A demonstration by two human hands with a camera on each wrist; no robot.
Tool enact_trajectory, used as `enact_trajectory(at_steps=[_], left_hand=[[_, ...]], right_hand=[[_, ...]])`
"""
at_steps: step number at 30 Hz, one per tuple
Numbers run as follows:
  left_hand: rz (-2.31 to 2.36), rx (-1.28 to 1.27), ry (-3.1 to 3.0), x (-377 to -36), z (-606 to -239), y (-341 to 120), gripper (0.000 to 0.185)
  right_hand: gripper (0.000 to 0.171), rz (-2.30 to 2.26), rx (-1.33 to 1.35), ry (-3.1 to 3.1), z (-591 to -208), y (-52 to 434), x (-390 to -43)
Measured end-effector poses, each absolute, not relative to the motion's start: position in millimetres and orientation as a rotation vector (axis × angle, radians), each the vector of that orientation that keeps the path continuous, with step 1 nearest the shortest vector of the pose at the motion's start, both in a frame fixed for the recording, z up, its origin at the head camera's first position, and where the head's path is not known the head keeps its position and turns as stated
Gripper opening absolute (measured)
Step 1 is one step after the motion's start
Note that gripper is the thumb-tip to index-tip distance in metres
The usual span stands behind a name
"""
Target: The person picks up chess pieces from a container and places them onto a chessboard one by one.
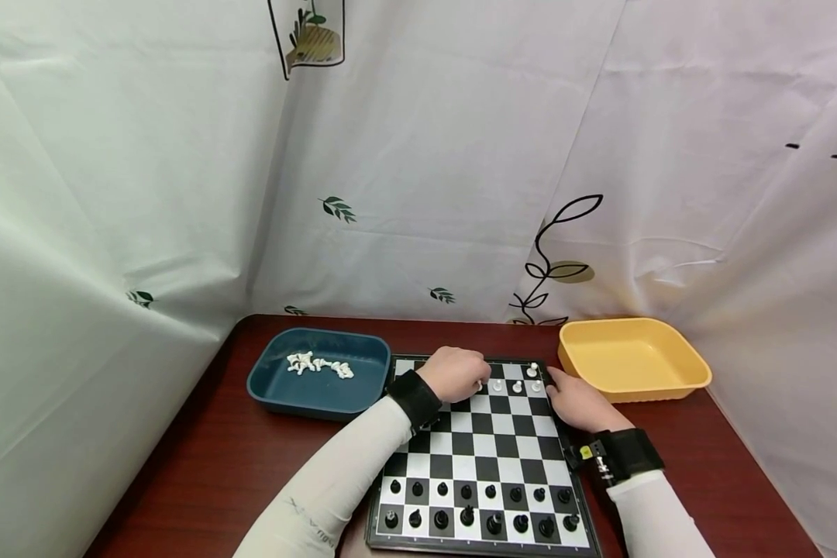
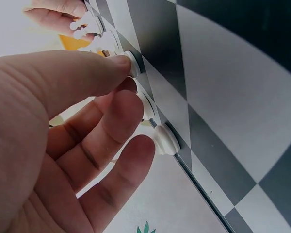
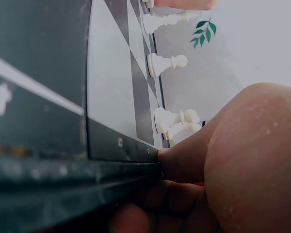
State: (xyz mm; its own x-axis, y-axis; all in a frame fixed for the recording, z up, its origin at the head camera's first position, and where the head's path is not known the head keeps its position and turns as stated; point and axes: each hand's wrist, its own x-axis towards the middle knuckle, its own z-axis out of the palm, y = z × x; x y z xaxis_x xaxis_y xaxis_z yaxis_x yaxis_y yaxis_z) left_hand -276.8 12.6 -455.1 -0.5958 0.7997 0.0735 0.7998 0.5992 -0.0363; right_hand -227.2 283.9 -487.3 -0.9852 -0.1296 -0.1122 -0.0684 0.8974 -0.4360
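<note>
While pinched, white pawn (image 1: 480,384) upright

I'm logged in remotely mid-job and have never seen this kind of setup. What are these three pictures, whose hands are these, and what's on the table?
There is no machine here: a person works with two bare hands and wears three cameras. The wide picture comes from the head camera; each close-up comes from a wrist camera.

On the red-brown table lies a chessboard. Black pieces fill its two near rows. A few white pieces stand at the far edge. A blue tray to the left holds more white pieces; a yellow tray stands on the right.

The left hand pinches a white piece at the far row. The right hand rests against the board's right edge, holding nothing.
</note>
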Motion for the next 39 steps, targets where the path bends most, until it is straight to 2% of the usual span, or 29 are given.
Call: enact_trajectory(at_steps=[20,31,39], left_hand=[[-0.038,-1.378,-2.700,-285,-465,5,0.021],[-0.130,-1.352,-2.664,-277,-448,-13,0.026],[-0.286,-1.257,-2.644,-279,-431,-42,0.019]], right_hand=[[0.052,-0.667,-0.163,2.929,-491,282,-229],[0.053,-0.663,-0.143,2.919,-491,281,-229],[0.052,-0.677,-0.169,2.927,-489,283,-228]])
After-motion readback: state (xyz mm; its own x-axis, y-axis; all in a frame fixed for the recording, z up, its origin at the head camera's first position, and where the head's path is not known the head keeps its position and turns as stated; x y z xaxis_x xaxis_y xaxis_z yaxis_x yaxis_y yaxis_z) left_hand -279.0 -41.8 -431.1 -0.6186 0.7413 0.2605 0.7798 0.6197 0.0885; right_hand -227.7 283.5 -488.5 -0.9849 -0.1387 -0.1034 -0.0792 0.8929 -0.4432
